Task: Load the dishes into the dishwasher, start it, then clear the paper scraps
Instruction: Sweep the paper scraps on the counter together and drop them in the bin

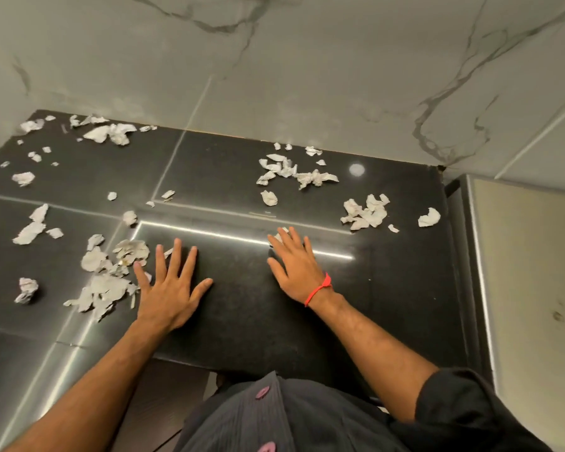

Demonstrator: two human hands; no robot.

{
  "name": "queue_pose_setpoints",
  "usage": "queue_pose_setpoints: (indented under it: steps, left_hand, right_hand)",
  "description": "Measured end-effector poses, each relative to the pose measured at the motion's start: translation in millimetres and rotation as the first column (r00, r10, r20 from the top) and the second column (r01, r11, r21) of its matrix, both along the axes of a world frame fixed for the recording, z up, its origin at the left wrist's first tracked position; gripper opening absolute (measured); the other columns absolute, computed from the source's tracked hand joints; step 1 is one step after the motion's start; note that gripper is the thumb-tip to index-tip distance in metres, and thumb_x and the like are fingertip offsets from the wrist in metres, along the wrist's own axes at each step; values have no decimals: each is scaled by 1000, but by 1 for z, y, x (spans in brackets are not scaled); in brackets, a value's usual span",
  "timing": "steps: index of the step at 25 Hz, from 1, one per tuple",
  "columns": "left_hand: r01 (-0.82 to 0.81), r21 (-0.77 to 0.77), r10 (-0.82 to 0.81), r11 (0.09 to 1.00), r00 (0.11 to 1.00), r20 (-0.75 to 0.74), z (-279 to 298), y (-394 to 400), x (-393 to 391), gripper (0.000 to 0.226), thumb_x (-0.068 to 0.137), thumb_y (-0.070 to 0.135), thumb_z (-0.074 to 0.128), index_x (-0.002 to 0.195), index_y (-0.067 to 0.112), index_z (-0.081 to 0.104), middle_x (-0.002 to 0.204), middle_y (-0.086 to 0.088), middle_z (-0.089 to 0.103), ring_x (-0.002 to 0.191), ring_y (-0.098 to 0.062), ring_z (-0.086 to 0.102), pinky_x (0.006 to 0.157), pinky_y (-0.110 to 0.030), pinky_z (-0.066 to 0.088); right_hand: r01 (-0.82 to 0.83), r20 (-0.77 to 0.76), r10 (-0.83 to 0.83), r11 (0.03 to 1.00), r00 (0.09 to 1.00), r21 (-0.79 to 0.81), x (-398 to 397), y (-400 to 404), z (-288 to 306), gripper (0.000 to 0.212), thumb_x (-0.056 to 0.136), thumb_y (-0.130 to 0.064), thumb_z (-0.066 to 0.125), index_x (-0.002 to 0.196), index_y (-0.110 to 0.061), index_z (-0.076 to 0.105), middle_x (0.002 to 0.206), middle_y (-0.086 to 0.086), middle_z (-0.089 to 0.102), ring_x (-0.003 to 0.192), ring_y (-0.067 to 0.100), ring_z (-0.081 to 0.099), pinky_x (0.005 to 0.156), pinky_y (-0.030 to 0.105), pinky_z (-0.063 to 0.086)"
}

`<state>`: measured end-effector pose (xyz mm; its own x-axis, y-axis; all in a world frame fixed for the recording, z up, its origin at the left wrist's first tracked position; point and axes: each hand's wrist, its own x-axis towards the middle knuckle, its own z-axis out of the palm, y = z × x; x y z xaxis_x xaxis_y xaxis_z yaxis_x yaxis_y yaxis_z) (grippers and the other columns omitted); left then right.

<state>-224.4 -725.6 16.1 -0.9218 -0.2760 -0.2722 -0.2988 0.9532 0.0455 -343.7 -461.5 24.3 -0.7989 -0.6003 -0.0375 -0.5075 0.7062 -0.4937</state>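
Two hands lie flat on a shiny black worktop (242, 305). The left hand (168, 288) is in the middle of the frame, a bit to the left. Its fingers (177, 256) are straight and spread apart, and they hold nothing. Its little finger side touches a heap of paper scraps (105, 285) just to its left.

The right hand (296, 265) is in the middle, a bit to the right. Its fingers (287, 239) are straight and a little apart too, and they hold nothing. A small white scrap (279, 235) peeks out under the fingertips. A red string band (320, 288) goes round the wrist.

White torn and crumpled paper scraps lie all over the worktop. One bunch (108, 132) is in the upper left, close to the wall. Another bunch (294, 172) is in the upper middle. A third bunch (366, 212) is to the right of the middle, with one lone scrap (429, 217) beside it. More small bits lie down the left side.

A grey marble wall (274, 60) with dark veins fills the top of the frame. A pale metal surface (529, 272) is at the right edge. The person's dark shirt (307, 415) with pink buttons is at the bottom.
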Motion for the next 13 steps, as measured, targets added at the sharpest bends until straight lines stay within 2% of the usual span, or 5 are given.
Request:
queue_pose_setpoints:
  steps: [2, 4, 8, 11, 13]
  left_hand:
    - [4, 12, -4, 1000, 999, -35, 7, 8, 5, 77, 99, 68, 24, 161, 34, -8, 166, 1, -28, 151, -30, -29, 116, -68, -14]
    - [5, 57, -2, 998, 998, -57, 13, 24, 2, 79, 101, 58, 38, 162, 32, -6, 166, 0, -29, 152, -31, -27, 117, -70, -11]
    - [174, 158, -157, 972, 981, -112, 22, 74, -23, 80, 102, 51, 44, 162, 30, -4, 166, 5, -28, 153, -28, -25, 120, -68, -6]
    - [340, 173, -329, 924, 940, -91, 20, 115, -52, 76, 102, 59, 32, 162, 30, -5, 166, 10, -27, 152, -26, -28, 121, -67, -4]
    - [333, 207, -332, 920, 942, -43, 16, 134, -70, 76, 101, 65, 22, 163, 26, -3, 167, 7, -24, 152, -24, -29, 122, -64, -8]
  right_hand:
    - [20, -99, -27, 998, 995, -63, -17, 4, 6, 49, 96, -24, 52, 143, -13, 48, 155, 14, 34, 148, 35, 21, 119, 52, 17]
    - [207, -148, -212, 977, 966, -49, -42, 33, 8, 50, 93, -20, 54, 142, -12, 50, 154, 19, 34, 146, 39, 23, 118, 52, 20]
    - [520, -133, -503, 840, 854, 158, -85, 112, 8, 58, 95, -33, 52, 147, -14, 38, 157, 19, 24, 146, 39, 17, 117, 57, 19]
    - [502, -71, -505, 814, 860, 292, -75, 118, 3, 60, 99, -42, 44, 150, -15, 32, 160, 17, 19, 147, 38, 15, 117, 59, 15]
    - [440, -114, -428, 830, 896, 344, -51, 97, -4, 64, 99, -44, 42, 154, -16, 25, 162, 17, 15, 148, 38, 12, 118, 56, 12]
